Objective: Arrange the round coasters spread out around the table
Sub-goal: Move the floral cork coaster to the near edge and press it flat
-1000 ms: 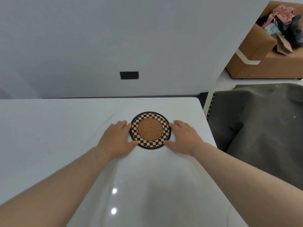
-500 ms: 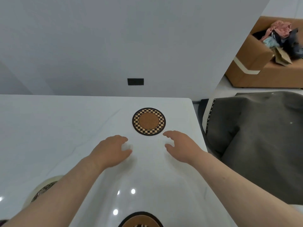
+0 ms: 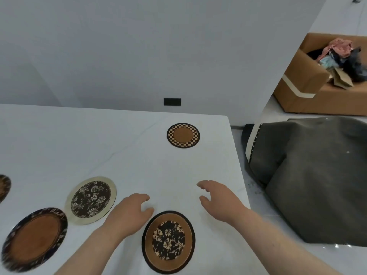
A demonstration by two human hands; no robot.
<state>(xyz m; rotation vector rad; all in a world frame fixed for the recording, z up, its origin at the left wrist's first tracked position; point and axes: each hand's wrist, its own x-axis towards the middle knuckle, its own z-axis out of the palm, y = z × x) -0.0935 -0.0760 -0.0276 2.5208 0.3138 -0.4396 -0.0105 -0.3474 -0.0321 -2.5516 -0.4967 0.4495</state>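
A checkered coaster [image 3: 183, 135] with a brown centre lies alone near the white table's far right corner. Close to me lies a brown coaster with a dark floral centre [image 3: 168, 241]. To its left are a cream coaster with a dark floral centre [image 3: 91, 199] and a brown coaster with a dark patterned rim [image 3: 35, 239]. Another coaster [image 3: 3, 186] is cut off at the left edge. My left hand [image 3: 129, 214] hovers just left of the near floral coaster, fingers loosely apart and empty. My right hand [image 3: 219, 199] hovers to its upper right, open and empty.
The white table [image 3: 79, 143] ends at its right edge near my right hand. A dark grey covered seat [image 3: 317, 175] stands right of the table. A brown sofa with piled clothes [image 3: 325, 80] sits at the far right. A grey wall runs behind the table.
Both hands let go of the checkered coaster and drew back toward me. The view widened, bringing several coasters into sight near me and at the left.
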